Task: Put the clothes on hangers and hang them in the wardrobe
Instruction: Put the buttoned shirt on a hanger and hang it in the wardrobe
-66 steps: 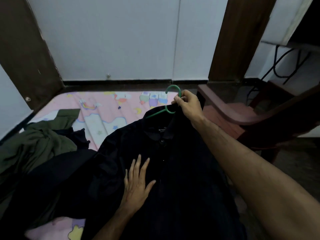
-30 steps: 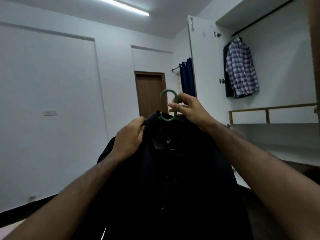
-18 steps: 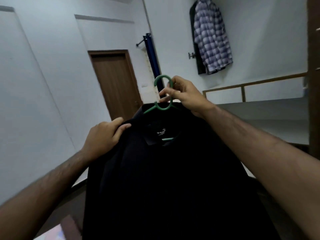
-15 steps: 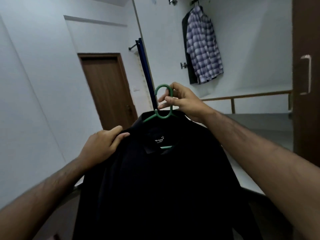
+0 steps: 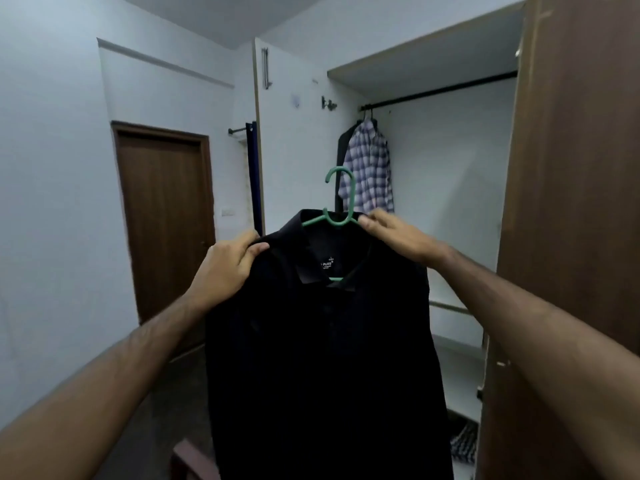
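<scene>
At the far left a brown door [image 5: 166, 223] stands closed in the white wall. Nearer, the left hand [image 5: 227, 266] has its fingers curled round the left shoulder of a black shirt [image 5: 322, 358], pinching the cloth just beside the collar. The shirt hangs on a green hanger [image 5: 341, 199] — its hook stands upright and free above the collar, with a short green piece showing inside the neck opening. The right hand [image 5: 398, 237] grips the shirt's right shoulder at the hanger's arm, fingertips closed on the cloth. The shirt is held up in the air, in front of the open wardrobe [image 5: 450, 188]. Beyond it, a checked shirt [image 5: 369, 174] hangs at the left end of the dark rail [image 5: 440, 90] — a dark garment just behind it. At the near right stands the brown wardrobe door [image 5: 571, 237].
</scene>
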Demonstrator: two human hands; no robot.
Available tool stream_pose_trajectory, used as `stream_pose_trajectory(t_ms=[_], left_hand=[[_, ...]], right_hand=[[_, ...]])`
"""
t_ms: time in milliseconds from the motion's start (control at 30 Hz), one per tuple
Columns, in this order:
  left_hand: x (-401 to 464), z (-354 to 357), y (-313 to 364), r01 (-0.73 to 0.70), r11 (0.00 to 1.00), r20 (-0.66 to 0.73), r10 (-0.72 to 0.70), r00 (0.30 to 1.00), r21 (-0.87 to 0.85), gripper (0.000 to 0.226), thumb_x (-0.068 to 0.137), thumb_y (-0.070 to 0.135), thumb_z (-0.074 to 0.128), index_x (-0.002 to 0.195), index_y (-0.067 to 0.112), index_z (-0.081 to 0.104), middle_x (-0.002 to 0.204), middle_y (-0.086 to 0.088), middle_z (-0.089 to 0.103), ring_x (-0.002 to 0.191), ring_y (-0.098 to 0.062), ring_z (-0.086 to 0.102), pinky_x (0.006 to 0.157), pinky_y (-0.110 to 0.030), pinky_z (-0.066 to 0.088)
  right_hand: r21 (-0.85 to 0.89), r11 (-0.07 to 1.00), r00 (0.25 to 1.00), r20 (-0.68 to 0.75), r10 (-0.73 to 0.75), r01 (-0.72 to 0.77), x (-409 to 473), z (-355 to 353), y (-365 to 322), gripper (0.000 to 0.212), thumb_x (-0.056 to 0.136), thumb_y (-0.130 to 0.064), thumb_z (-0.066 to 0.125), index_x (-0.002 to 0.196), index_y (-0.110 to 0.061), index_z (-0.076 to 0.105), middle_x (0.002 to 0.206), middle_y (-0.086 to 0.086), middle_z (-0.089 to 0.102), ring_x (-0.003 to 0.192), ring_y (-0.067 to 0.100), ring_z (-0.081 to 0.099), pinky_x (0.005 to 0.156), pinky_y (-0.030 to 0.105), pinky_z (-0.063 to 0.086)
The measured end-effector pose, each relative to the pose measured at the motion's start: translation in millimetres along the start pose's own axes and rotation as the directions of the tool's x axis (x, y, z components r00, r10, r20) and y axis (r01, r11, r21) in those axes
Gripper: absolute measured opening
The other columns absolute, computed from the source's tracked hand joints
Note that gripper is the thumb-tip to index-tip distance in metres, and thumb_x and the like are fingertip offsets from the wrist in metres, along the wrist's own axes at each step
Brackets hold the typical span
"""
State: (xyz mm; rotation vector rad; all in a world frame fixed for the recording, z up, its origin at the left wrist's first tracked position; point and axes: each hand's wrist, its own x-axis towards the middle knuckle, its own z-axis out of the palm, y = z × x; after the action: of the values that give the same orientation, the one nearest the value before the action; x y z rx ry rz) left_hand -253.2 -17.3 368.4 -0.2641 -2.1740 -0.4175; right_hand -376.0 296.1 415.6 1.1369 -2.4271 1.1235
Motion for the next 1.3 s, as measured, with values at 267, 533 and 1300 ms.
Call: stream_pose_trajectory(t_ms=[267,533,1300], left_hand=[[85.7,16.7,6.3,0.014,0.98,0.002,-0.014,1.0,-0.199,0.028,0.104,0.025,0.05,0.076,0.026,0.052,0.066,0.008,0.058,0.066,-0.006,0.055,0.062,-0.018,0.039],[171.2,85.2,-54.2,0.256,0.75,0.166,-0.194,0.967,-0.609,0.052,0.103,0.037,0.05,0.088,-0.011,0.061,0.086,-0.011,0.061,0.081,-0.025,0.056,0.08,-0.037,0.043],[498.9,377.9,-166.4,-0.047,0.999,0.103,0.048,0.993,-0.019,0.018,0.103,0.04,0.045,0.087,0.032,0.05,0.088,0.003,0.067,0.086,-0.022,0.062,0.081,-0.041,0.049]], right_hand=[[0.016,1.0,0.989,-0.145,0.006,-0.004,38.7,-61.0,25.3,0.031,0.103,-0.037,0.056,0.082,-0.015,0.062,0.072,-0.007,0.06,0.063,0.004,0.052,0.062,0.023,0.041],[-0.197,0.98,0.921,-0.386,-0.054,-0.025,138.9,-64.6,87.8,0.039,0.093,-0.054,0.062,0.081,-0.018,0.054,0.063,-0.016,0.055,0.061,0.003,0.047,0.068,0.036,0.043],[-0.195,0.976,0.853,-0.522,-0.015,-0.102,490.2,-167.6,395.0,0.071,0.075,-0.084,0.045,0.086,-0.015,0.054,0.076,0.001,0.065,0.082,0.023,0.064,0.09,0.052,0.048]])
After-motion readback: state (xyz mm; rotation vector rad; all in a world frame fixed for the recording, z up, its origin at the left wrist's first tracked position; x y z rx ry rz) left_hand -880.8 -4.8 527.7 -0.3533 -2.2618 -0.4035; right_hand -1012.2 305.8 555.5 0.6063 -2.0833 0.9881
